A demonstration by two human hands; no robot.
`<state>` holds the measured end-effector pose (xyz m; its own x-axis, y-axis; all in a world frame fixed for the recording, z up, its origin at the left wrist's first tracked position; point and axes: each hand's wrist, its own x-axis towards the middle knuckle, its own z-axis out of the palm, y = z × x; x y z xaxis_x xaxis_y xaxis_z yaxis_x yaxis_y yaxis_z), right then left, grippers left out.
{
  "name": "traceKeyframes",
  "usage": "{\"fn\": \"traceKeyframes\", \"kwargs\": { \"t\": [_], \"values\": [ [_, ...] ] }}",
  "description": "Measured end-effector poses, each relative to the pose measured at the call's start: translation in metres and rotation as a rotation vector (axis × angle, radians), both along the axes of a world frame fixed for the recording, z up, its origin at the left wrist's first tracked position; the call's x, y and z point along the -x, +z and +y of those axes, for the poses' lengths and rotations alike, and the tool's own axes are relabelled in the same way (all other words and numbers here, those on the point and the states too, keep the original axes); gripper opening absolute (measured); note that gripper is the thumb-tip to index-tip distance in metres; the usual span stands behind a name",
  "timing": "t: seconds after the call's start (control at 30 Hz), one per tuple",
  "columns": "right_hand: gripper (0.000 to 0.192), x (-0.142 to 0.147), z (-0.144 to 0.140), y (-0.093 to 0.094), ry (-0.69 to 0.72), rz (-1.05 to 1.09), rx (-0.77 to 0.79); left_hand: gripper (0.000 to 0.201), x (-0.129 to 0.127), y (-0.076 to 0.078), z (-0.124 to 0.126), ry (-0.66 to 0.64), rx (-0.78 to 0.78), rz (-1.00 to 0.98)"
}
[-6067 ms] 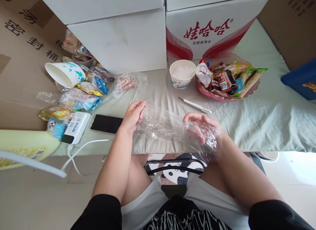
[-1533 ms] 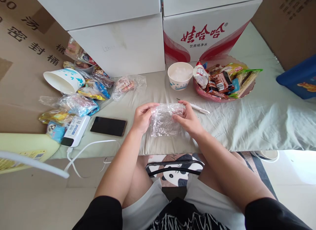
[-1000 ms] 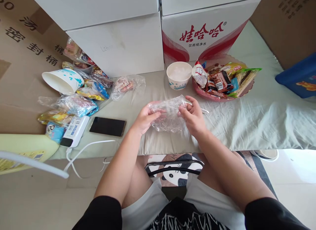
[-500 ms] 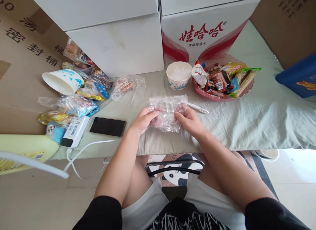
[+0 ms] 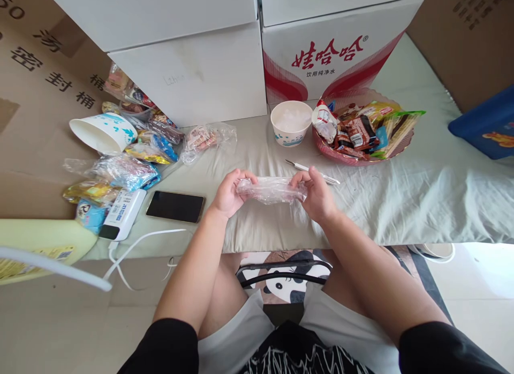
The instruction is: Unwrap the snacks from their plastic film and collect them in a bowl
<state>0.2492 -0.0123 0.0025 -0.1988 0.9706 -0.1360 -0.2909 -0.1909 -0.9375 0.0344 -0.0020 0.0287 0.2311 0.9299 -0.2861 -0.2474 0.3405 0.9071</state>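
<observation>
A clear, crinkled plastic bag (image 5: 273,191) stretches between my two hands, folded into a narrow band. My left hand (image 5: 233,193) pinches its left end, and my right hand (image 5: 315,194) grips the right end with the thumb raised. Just beyond my right hand lies a slim white pen-like tool (image 5: 312,171) on the cloth. Behind it stands a paper bowl (image 5: 291,123) with something whitish, translucent inside. A pink bowl (image 5: 363,158) full of wrapped snacks is beside that.
White boxes (image 5: 188,74) stand along the back. On the left are a phone (image 5: 175,206), a white power bank (image 5: 123,214) with a cable, a tipped paper bowl (image 5: 103,132) and several snack packets. A clear bag with pinkish contents (image 5: 203,140) lies near the boxes. A blue container (image 5: 484,125) stands right.
The plastic bag has gone from spread out to a narrow folded strip. My fingers have turned upward around its ends, and more of the pen-like tool shows.
</observation>
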Motion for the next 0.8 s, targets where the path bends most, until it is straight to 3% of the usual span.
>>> {"fn": "traceKeyframes", "kwargs": {
  "t": [0.17, 0.27, 0.37, 0.5, 0.57, 0.7, 0.8],
  "values": [
    [0.031, 0.002, -0.001, -0.007, -0.014, -0.17, 0.033, 0.023, -0.004, -0.004, -0.002, 0.054, -0.057, 0.161],
    [0.049, 0.003, 0.001, -0.009, -0.087, -0.09, 0.111, 0.027, -0.005, -0.012, 0.001, 0.109, -0.094, 0.244],
    [0.042, 0.002, 0.004, -0.011, -0.141, -0.077, 0.096, 0.028, -0.003, -0.021, 0.007, 0.261, -0.202, 0.354],
    [0.027, 0.001, 0.002, -0.008, -0.198, -0.268, 0.009, 0.019, 0.0, -0.03, 0.013, 0.511, -0.321, 0.439],
    [0.028, 0.003, 0.0, -0.005, -0.18, -0.325, -0.045, 0.021, -0.001, -0.031, 0.011, 0.45, -0.309, 0.385],
    [0.033, 0.009, -0.006, 0.001, -0.014, -0.287, -0.149, 0.045, -0.01, -0.029, 0.002, 0.072, -0.246, 0.243],
    [0.04, 0.012, -0.009, 0.003, 0.162, -0.231, -0.168, 0.056, -0.017, -0.027, -0.004, -0.109, -0.217, 0.199]
  ]
}}
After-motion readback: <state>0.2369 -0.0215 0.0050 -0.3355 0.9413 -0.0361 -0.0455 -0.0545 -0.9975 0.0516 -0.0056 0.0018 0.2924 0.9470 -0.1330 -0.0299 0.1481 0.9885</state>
